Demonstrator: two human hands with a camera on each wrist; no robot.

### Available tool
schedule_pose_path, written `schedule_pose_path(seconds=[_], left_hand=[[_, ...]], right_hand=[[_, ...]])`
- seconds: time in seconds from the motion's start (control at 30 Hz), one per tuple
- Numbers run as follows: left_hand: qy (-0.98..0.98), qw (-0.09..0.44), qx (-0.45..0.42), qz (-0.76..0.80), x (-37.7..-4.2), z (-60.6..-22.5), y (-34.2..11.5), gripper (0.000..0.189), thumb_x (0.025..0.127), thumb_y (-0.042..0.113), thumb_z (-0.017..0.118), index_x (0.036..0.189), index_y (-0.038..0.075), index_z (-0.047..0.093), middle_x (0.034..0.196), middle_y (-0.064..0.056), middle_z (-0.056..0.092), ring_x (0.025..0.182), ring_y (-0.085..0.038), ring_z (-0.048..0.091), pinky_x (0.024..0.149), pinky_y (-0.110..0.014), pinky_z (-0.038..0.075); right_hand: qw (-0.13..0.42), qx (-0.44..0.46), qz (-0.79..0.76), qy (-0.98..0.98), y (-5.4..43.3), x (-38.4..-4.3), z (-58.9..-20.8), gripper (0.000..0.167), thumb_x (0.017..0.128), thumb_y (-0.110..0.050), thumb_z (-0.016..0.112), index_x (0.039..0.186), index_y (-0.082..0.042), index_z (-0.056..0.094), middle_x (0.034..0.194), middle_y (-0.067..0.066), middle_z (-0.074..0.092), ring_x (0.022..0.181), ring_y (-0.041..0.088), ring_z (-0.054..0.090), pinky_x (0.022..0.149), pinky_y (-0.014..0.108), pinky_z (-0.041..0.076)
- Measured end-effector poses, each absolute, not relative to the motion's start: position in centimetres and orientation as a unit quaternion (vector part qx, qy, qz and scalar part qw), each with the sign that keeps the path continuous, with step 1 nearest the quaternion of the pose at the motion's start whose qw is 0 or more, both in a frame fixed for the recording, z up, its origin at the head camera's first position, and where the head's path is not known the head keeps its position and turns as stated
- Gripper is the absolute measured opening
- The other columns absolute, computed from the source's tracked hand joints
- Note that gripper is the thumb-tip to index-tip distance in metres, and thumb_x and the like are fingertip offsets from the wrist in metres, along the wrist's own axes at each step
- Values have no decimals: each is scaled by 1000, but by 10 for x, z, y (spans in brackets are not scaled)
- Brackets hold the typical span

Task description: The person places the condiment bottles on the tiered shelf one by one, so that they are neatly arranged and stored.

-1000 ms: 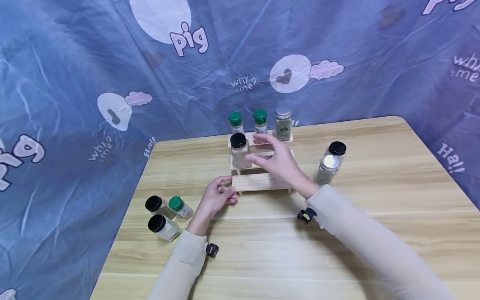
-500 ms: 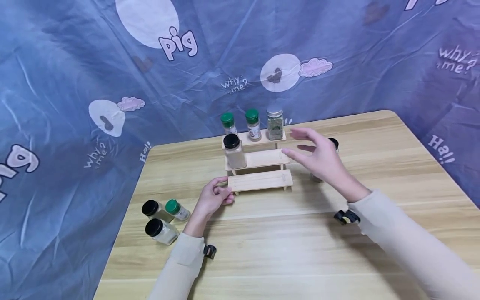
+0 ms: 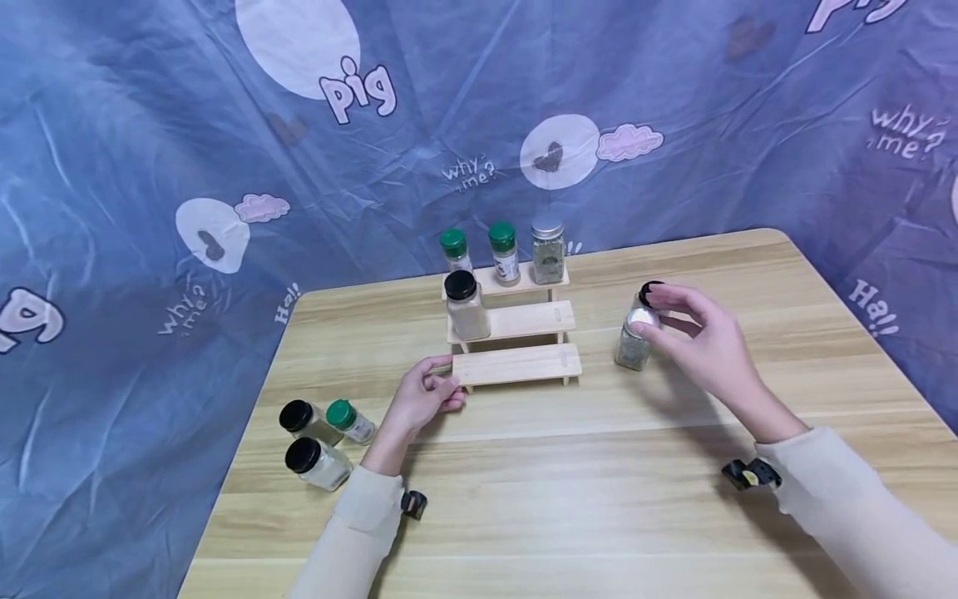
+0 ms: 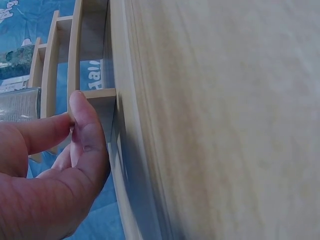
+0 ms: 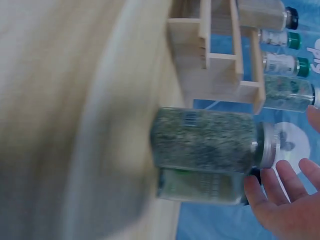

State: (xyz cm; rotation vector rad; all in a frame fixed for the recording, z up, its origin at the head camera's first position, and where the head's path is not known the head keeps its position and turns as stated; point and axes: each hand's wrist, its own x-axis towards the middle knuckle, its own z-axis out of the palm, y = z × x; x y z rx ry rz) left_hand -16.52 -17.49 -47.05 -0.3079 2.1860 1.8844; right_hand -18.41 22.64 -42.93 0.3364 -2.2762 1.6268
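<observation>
My left hand (image 3: 419, 398) pinches the left end of the lowest tier of a three-tier wooden spice rack (image 3: 520, 366); thumb and fingertips meet at the board edge in the left wrist view. My right hand (image 3: 707, 345) reaches beside a silver-lidded jar of green dried herbs (image 3: 633, 349), its fingers spread and relaxed near the lid. Behind that jar stands a black-lidded jar (image 5: 210, 186), partly covered by it and the hand. A black-lidded jar of pale powder (image 3: 468, 319) is upright at the left of the middle tier.
On the top tier stand two green-capped bottles (image 3: 506, 259) and a silver-lidded herb jar (image 3: 549, 256). At the table's left are two black-lidded jars (image 3: 322, 466) and a green-capped bottle (image 3: 352, 421). A blue printed cloth (image 3: 419, 166) hangs behind the table.
My right hand has let go of the black-lidded powder jar on the middle tier and moved right to the silver-lidded jar. The left hand keeps its hold on the rack.
</observation>
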Motion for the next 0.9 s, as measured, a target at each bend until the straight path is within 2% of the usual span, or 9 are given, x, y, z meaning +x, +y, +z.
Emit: schedule_pose_path(seconds=[0.13, 0.4, 0.63, 0.7, 0.83, 0.9], left_hand=[[747, 120, -103, 646, -166, -470, -176, 50, 100, -3, 65, 148, 5, 54, 83, -6, 71, 71, -14, 74, 74, -27, 69], [744, 121, -104, 649, -166, -470, -176, 50, 100, -4, 65, 148, 6, 54, 84, -7, 72, 71, -14, 74, 74, -27, 69], [743, 120, -103, 650, -166, -470, -176, 50, 100, -4, 65, 148, 6, 54, 82, -7, 72, 70, -14, 74, 73, -27, 69], [742, 121, -104, 651, -166, -470, -176, 49, 100, -4, 65, 148, 6, 54, 81, -6, 71, 70, -13, 74, 73, -26, 69], [742, 122, -103, 651, -166, -471, -176, 49, 101, -4, 65, 148, 5, 54, 80, -5, 71, 69, -13, 74, 72, -26, 69], [742, 121, -101, 651, -166, -471, -176, 49, 101, -4, 65, 148, 4, 54, 80, -6, 71, 69, -13, 74, 72, -26, 69]], right_hand=[[145, 117, 567, -802, 228, -183, -440, 57, 85, 4, 85, 137, 5, 62, 125, -9, 70, 114, -5, 65, 95, 8, 57], [116, 113, 547, -821, 229, -182, -459, 63, 86, -1, 86, 142, 2, 58, 119, -21, 62, 110, -12, 60, 93, 8, 57], [92, 115, 536, -831, 231, -183, -471, 55, 89, -5, 84, 137, 5, 59, 119, 6, 69, 103, -16, 63, 90, 6, 58], [88, 115, 530, -835, 233, -183, -474, 52, 90, -7, 83, 135, 5, 60, 117, 1, 69, 101, -18, 62, 89, 5, 57], [82, 114, 526, -839, 235, -184, -478, 48, 91, -10, 83, 133, 4, 62, 112, -20, 65, 101, -19, 62, 91, 5, 57], [75, 113, 524, -841, 236, -185, -478, 47, 93, -11, 82, 133, 3, 62, 112, -23, 64, 101, -19, 62, 91, 4, 56]])
